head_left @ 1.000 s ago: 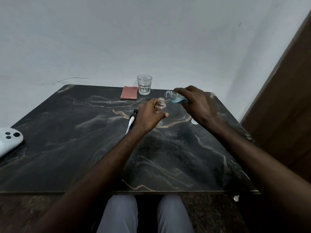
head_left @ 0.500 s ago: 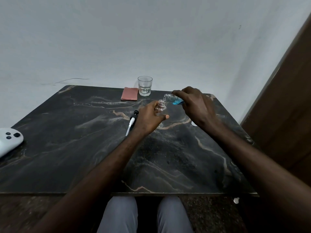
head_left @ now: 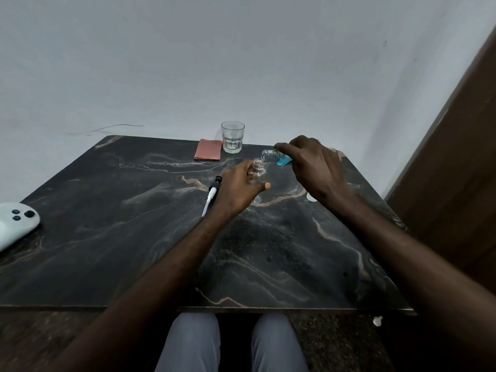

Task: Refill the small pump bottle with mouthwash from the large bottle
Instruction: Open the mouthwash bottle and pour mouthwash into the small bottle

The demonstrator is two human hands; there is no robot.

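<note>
My left hand [head_left: 239,189] holds the small clear bottle [head_left: 257,169] upright above the dark marble table [head_left: 134,224]; its neck is open, with no pump on it. My right hand [head_left: 314,170] grips the large clear bottle [head_left: 273,158] tipped almost on its side, its open mouth just above and right of the small bottle's neck. Blue mouthwash [head_left: 283,162] pools in the lower side of the large bottle. No stream between the two mouths is visible. The pump head with its white tube [head_left: 212,196] lies on the table just left of my left hand.
An empty drinking glass [head_left: 232,136] and a folded pink cloth [head_left: 208,153] stand at the table's far edge. A white cap [head_left: 311,197] lies under my right wrist. A white controller [head_left: 14,224] rests at the left edge. A brown door is on the right.
The large bottle's mouth has come closer to the small bottle's neck and tipped a little further. Both hands otherwise stay in place.
</note>
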